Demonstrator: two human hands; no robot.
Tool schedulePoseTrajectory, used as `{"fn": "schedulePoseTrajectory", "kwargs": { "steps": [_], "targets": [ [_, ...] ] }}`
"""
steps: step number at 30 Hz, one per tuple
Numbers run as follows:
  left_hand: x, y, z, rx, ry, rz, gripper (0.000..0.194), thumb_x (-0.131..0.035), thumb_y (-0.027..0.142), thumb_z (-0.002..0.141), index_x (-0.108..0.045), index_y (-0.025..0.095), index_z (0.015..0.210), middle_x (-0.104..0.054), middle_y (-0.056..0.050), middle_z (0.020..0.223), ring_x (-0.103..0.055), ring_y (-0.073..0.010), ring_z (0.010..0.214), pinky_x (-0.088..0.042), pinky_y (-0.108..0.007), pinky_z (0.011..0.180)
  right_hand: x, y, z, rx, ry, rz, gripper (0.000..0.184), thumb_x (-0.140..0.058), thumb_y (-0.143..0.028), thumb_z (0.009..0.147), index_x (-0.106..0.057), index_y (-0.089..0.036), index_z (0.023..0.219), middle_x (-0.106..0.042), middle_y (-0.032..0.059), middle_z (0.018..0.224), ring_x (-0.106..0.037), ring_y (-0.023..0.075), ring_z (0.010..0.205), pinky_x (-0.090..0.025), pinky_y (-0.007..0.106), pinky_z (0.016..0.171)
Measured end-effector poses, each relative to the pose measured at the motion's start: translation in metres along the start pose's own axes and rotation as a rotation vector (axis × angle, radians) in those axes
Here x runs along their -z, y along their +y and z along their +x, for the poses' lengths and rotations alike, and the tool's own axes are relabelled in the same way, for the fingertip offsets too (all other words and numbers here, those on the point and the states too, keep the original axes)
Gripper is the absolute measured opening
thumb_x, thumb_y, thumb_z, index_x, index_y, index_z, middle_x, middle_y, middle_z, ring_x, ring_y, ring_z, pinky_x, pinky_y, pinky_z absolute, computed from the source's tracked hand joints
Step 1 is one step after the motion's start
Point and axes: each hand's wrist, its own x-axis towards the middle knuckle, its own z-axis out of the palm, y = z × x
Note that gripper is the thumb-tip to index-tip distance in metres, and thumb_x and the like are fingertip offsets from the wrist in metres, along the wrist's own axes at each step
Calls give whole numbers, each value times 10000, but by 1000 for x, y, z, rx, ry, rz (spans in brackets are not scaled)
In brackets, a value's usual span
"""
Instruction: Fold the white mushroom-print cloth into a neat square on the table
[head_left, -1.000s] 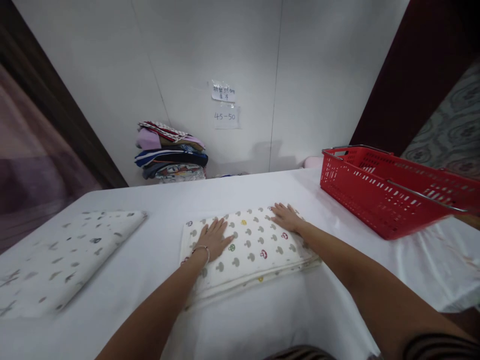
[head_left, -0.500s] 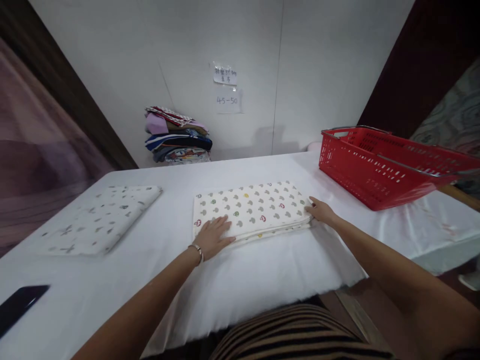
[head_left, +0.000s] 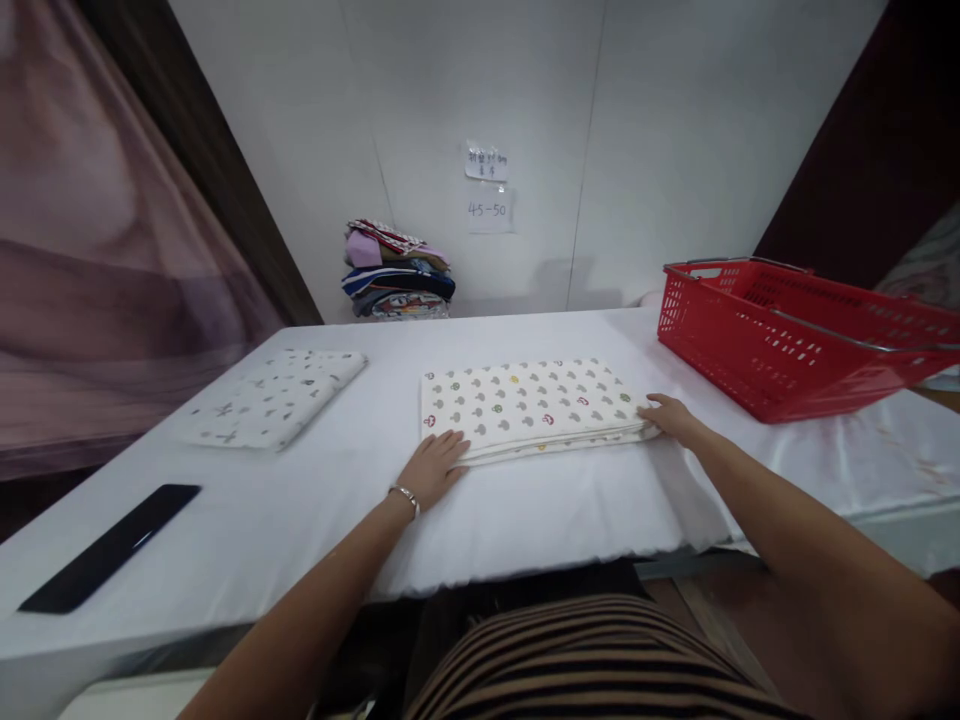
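Observation:
A folded white cloth point(head_left: 525, 405) printed with grey, red, green and yellow mushrooms lies flat on the white-covered table point(head_left: 300, 560). My left hand point(head_left: 433, 472), a bracelet at its wrist, rests at the cloth's near left corner with fingers stretched out over the edge. At the near right corner, my right hand point(head_left: 673, 420) grips the layered edge; part of its fingers is hidden. Farther left lies a second folded white cloth point(head_left: 281, 400) with small dark prints, apart from both hands.
To the right stands a red plastic basket point(head_left: 780, 350) with metal handles. A black flat object point(head_left: 112, 548) lies near the left front. Behind the table's far edge rises a stack of folded fabrics point(head_left: 397, 275). Paper signs point(head_left: 489, 208) hang on the wall.
Both hands were flat on top of the mushroom cloth; they have slid back to its near corners, the right one closing on the edge. The view has shifted, bringing the black object in.

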Motion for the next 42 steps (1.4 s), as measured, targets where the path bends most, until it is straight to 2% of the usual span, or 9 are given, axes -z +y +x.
{"fn": "schedulePoseTrajectory", "kwargs": {
  "steps": [3, 6, 8, 12, 17, 22, 28, 33, 42],
  "targets": [
    [4, 6, -2, 33, -9, -66, 451, -343, 429, 906, -471, 254, 1301, -389, -25, 1428, -291, -185, 1342, -181, -394, 1122, 2, 6, -1, 88, 48, -262, 575, -586, -344, 791, -472, -90, 1294, -667, 132, 895, -638, 226, 766, -515, 334, 660],
    [12, 14, 2, 99, 29, -145, 391, -339, 412, 911, -581, 263, 1180, -507, -12, 1334, -398, -181, 1268, -258, -367, 1087, -3, 2, -10, 355, 181, -497, 501, -512, -349, 828, -509, -92, 1257, -613, 171, 1103, -574, 283, 1020, -456, 411, 867],
    [16, 22, 8, 109, 74, -182, 350, -352, 378, 913, -646, 261, 1061, -607, -15, 1196, -498, -175, 1148, -338, -333, 1022, -13, -9, -21, 564, 206, -511, 420, -456, -336, 851, -556, -123, 1199, -595, 148, 1157, -541, 268, 1076, -421, 400, 925],
    [16, 37, 25, 113, 116, -178, 255, -454, 332, 877, -676, 248, 968, -651, -29, 1016, -545, -185, 971, -414, -318, 879, -50, -39, -53, 873, -20, -365, 294, -428, -351, 865, -643, -208, 1007, -654, 71, 1040, -580, 215, 984, -452, 338, 881],
    [10, 38, 35, 124, 100, -144, 201, -504, 314, 856, -691, 245, 882, -639, -21, 930, -528, -184, 892, -415, -319, 802, -98, -66, -71, 1126, -226, -354, 266, -432, -339, 890, -667, -217, 916, -661, 65, 1009, -569, 218, 984, -435, 350, 875],
    [8, 37, 36, 98, 134, -137, 244, -450, 269, 885, -677, 211, 817, -626, -33, 865, -516, -174, 836, -408, -316, 767, -122, -75, -65, 1168, -300, -479, 218, -479, -275, 882, -672, -210, 806, -651, 50, 906, -561, 193, 907, -424, 304, 804],
    [7, 40, 28, 30, 261, -84, 237, -390, 224, 907, -613, 172, 843, -592, -55, 872, -497, -169, 823, -397, -319, 755, -119, -77, -76, 1196, -203, -584, 245, -393, -204, 911, -610, -179, 800, -606, 61, 846, -518, 178, 835, -389, 278, 735],
    [1, 40, 19, -84, 224, 23, 252, -379, 231, 920, -599, 166, 813, -591, -60, 860, -493, -177, 824, -381, -326, 749, -120, -70, -82, 1227, -203, -704, 200, -396, -128, 870, -574, -167, 786, -586, 62, 827, -487, 179, 781, -355, 281, 683],
    [-2, 32, 15, -159, 233, -42, 215, -442, 294, 901, -617, 170, 891, -586, -63, 884, -486, -178, 826, -399, -319, 744, -120, -57, -75, 1358, -227, -538, 294, -352, -258, 941, -637, -193, 972, -608, 85, 943, -515, 194, 882, -407, 323, 770]
  ]
}}
